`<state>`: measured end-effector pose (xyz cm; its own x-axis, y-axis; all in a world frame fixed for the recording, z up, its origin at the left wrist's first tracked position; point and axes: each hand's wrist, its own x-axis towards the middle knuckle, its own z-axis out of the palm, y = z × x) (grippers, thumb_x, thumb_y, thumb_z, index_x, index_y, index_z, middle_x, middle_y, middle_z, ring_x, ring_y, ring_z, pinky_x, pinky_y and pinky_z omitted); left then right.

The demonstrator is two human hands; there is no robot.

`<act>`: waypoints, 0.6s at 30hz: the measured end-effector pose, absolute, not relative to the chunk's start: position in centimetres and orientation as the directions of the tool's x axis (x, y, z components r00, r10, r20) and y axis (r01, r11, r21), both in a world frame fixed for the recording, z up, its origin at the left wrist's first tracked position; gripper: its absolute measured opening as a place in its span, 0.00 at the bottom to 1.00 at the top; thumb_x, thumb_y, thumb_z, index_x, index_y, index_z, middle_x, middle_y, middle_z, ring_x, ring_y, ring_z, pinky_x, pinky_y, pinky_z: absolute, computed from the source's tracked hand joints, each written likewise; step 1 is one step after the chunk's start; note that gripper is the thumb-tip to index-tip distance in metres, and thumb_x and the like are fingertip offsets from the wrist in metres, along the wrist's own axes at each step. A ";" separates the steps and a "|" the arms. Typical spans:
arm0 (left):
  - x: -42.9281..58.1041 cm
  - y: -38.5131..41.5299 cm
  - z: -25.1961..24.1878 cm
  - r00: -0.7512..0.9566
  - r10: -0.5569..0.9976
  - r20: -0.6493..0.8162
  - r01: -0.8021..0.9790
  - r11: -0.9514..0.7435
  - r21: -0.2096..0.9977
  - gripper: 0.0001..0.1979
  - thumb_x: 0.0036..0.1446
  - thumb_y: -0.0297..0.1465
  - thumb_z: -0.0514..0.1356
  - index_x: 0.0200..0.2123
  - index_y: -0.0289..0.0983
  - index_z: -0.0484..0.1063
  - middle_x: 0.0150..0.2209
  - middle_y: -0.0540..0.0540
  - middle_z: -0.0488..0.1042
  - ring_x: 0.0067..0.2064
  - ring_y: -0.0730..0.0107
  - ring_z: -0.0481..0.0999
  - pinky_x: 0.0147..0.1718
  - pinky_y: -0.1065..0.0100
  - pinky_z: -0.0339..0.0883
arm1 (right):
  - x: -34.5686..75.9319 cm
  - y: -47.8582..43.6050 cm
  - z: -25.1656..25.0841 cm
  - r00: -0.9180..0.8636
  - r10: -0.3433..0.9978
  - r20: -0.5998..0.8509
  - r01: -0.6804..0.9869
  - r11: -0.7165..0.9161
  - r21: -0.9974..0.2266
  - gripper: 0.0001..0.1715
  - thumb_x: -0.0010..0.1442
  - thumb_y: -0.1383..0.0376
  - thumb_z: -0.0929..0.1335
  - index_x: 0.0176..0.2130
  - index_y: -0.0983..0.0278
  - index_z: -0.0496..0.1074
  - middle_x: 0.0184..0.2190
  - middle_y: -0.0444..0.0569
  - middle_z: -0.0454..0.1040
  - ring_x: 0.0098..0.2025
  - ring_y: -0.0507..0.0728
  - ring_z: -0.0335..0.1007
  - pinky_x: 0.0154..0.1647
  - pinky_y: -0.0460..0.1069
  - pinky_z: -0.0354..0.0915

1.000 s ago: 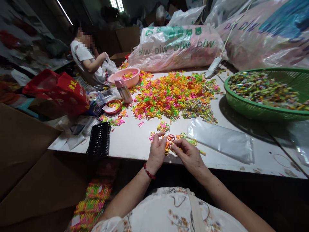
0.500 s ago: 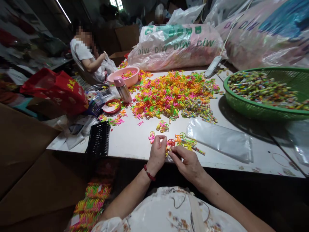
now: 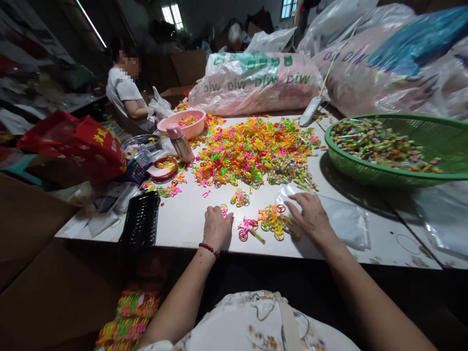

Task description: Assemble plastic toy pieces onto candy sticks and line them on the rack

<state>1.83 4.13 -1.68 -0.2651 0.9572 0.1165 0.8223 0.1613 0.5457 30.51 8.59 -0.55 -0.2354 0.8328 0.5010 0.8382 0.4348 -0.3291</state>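
Note:
My left hand (image 3: 218, 226) rests on the table with its fingers curled down over a few pink and yellow plastic pieces (image 3: 224, 209), mostly hidden by the hand. My right hand (image 3: 310, 217) hovers palm down, thumb and fingers apart, over the near end of the clear plastic bags (image 3: 341, 219). Between the hands lie pink pieces with red rings (image 3: 247, 228) and a candy-filled tube (image 3: 258, 237). A cluster of orange and yellow wheeled pieces (image 3: 274, 218) sits just left of my right fingers. Beyond is a smaller cluster (image 3: 240, 197).
A large heap of bright plastic pieces (image 3: 248, 151) covers the table's middle. To the right stands a green basket (image 3: 365, 173) of wrapped candy tubes. On the left are a black basket (image 3: 139, 219), a flask (image 3: 180, 144) and a pink basin (image 3: 190, 130). A co-worker (image 3: 126, 92) sits behind.
My hands have parted from a pinch together: the left moved left onto the pink and yellow pieces, the right moved right and opened. Pink pieces and a tube now lie between them.

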 end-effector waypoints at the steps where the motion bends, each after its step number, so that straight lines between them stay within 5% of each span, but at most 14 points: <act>1: 1.7 4.4 -1.9 -0.267 0.958 0.106 0.830 0.173 0.531 0.10 0.55 0.34 0.62 0.36 0.36 0.64 0.38 0.41 0.65 0.48 0.53 0.66 0.50 0.53 0.59 | 31.1 10.1 -0.6 -0.215 0.844 0.492 0.863 0.400 -0.308 0.14 0.65 0.60 0.62 0.41 0.63 0.75 0.39 0.57 0.76 0.45 0.64 0.67 0.51 0.58 0.62; 5: 1.9 4.7 -2.5 -0.354 0.935 0.034 0.641 0.216 0.737 0.13 0.53 0.30 0.62 0.41 0.37 0.64 0.34 0.47 0.67 0.38 0.62 0.69 0.41 0.61 0.62 | 31.9 15.8 -0.9 -0.125 0.919 0.373 0.926 0.243 -0.289 0.16 0.66 0.62 0.60 0.37 0.62 0.75 0.37 0.56 0.75 0.45 0.63 0.66 0.51 0.57 0.60; 9: 1.9 4.3 -2.6 -0.391 0.914 -0.111 0.133 0.175 0.975 0.11 0.52 0.36 0.64 0.35 0.38 0.67 0.27 0.52 0.66 0.28 0.72 0.66 0.31 0.69 0.61 | 30.7 19.2 -1.4 -0.051 0.987 0.152 0.949 0.096 -0.301 0.13 0.64 0.63 0.62 0.37 0.64 0.75 0.39 0.57 0.74 0.46 0.62 0.65 0.49 0.54 0.59; 14: 1.4 3.1 -1.0 -0.137 0.960 -0.245 -0.389 0.175 0.904 0.22 0.46 0.41 0.69 0.39 0.38 0.66 0.33 0.51 0.70 0.32 0.74 0.72 0.32 0.68 0.69 | 29.6 19.4 -1.1 0.083 0.990 0.111 0.914 -0.032 -0.405 0.12 0.61 0.65 0.64 0.42 0.69 0.73 0.37 0.61 0.75 0.41 0.64 0.69 0.42 0.56 0.61; 18: 1.5 2.4 0.3 -0.047 0.964 -0.263 -0.527 0.200 0.826 0.24 0.45 0.36 0.72 0.38 0.38 0.62 0.31 0.52 0.70 0.30 0.76 0.73 0.27 0.74 0.67 | 29.0 15.9 -0.2 0.152 0.969 0.193 0.773 0.005 -0.635 0.20 0.61 0.64 0.64 0.52 0.67 0.70 0.38 0.57 0.76 0.40 0.62 0.70 0.44 0.56 0.63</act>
<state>1.48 2.39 0.30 -0.0474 0.9636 -0.2632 -0.5267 0.1998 0.8262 29.04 15.94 -0.20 0.1522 0.9693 0.1933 0.7727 0.0052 -0.6348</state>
